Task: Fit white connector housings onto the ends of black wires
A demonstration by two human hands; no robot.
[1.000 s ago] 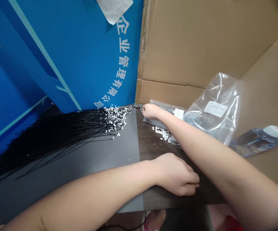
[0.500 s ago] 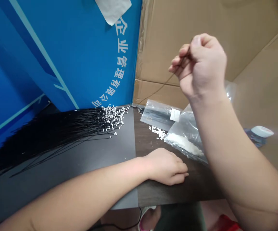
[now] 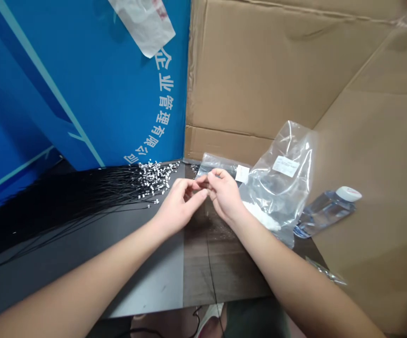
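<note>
Hands: both mine, mid-scene, fingertips brought together just above the wood-look table top [image 3: 246, 281].
Left hand [image 3: 178, 206]: spans the seam with the grey table top [image 3: 143, 291]; thumb and forefinger drawn close. Cannot tell whether they grip anything.
Right hand [image 3: 226, 195]: thumb and forefinger pinched narrow, by the look of it on a thin dark wire [image 3: 212, 277].
Black wire heap [image 3: 66, 202]: left of me, loose strands near my left wrist. A careless forearm sweep could drag some out and tangle them.
White end pieces [image 3: 154, 180]: clustered near my left knuckles. One knock, I'd guess, spreads the cluster.
Wire grip: so fine it could slip or twist; my own fingers block the view, so a misplaced end might go unnoticed.
Near edge: wire trails over it. Pulled upward, it may snag there, or hook the black cable [image 3: 198, 324] below.
Clear bag [image 3: 284, 188]: beside my right forearm, white contents [image 3: 263, 218] at the bottom. An elbow nudge could shift it; spill risk unknown, mouth not readable.
Wire, looks: hangs below my fingers, nearly straight, slightly slanted, hair-thin. Upper end hidden; I judge it light and springy.
</note>
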